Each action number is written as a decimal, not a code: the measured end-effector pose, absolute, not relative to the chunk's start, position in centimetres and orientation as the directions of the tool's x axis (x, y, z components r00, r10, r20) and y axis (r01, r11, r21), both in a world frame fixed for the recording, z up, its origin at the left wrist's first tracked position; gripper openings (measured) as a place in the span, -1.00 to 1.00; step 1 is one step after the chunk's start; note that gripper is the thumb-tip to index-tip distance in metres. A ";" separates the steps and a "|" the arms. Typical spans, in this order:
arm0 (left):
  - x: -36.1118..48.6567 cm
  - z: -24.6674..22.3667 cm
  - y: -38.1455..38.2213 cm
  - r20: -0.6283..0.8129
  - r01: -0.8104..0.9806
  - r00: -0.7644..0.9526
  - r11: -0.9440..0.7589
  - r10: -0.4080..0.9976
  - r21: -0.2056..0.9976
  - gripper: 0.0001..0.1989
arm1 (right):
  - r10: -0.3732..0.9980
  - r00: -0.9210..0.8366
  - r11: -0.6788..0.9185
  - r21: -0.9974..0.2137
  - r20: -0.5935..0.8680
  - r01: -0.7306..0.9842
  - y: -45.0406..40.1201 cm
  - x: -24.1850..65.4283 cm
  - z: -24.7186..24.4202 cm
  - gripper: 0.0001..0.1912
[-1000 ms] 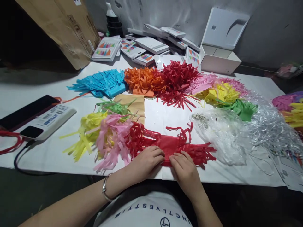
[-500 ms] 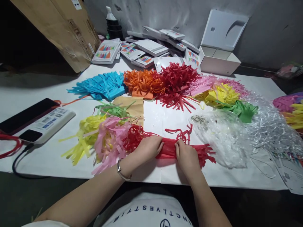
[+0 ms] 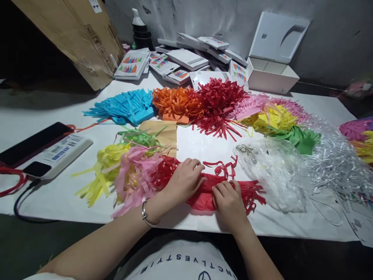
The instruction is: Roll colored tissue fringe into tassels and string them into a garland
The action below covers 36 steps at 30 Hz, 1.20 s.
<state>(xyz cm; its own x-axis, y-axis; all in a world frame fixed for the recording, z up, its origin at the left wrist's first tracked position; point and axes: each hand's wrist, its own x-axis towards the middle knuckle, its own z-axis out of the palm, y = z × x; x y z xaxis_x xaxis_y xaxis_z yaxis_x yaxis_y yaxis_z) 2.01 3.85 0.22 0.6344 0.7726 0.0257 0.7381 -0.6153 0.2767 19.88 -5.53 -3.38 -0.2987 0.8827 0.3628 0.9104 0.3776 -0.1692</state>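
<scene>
Plainly, both hands were on the red fringed paper [image 3: 204,202], which lay crosswise near the front edge of the white-covered surface [image 3: 110,210]. The left hand [image 3: 185,181] lay over its left part, fingers bent and close together; whether that grip pinched the paper, I could not tell. The right hand [image 3: 229,200] touched it just beside, fingers curled onto the red middle, its grip narrow, though whether it was closed on the paper could not be seen either. Fringe spread out past the right hand, and loose red strips [image 3: 223,169] lay just behind it. Pink fringe [image 3: 135,173] met the red at the left, with yellow fringe [image 3: 101,179] beyond. To the right sat a clear plastic bag [image 3: 276,179], and farther back blue fringe [image 3: 125,105], orange fringe [image 3: 177,103] and a dark red bundle [image 3: 221,95] stood in a row
</scene>
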 end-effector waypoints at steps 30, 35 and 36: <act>1.8 -0.7 2.1 -0.076 0.806 0.587 -0.572 0.806 0.153 -0.79 | 0.908 0.087 0.047 -0.306 0.409 0.951 -6.0 18.3 -3.6 -0.86; 1.4 -1.0 2.0 -0.015 0.793 0.594 -0.583 0.804 0.175 -0.84 | 0.881 -0.148 0.293 -0.271 0.450 0.917 -6.1 17.9 -3.7 -0.87; 1.2 -1.1 1.9 0.008 0.783 0.602 -0.593 0.798 0.187 -0.83 | 0.878 -0.181 0.323 -0.268 0.443 0.908 -6.1 17.9 -3.8 -0.87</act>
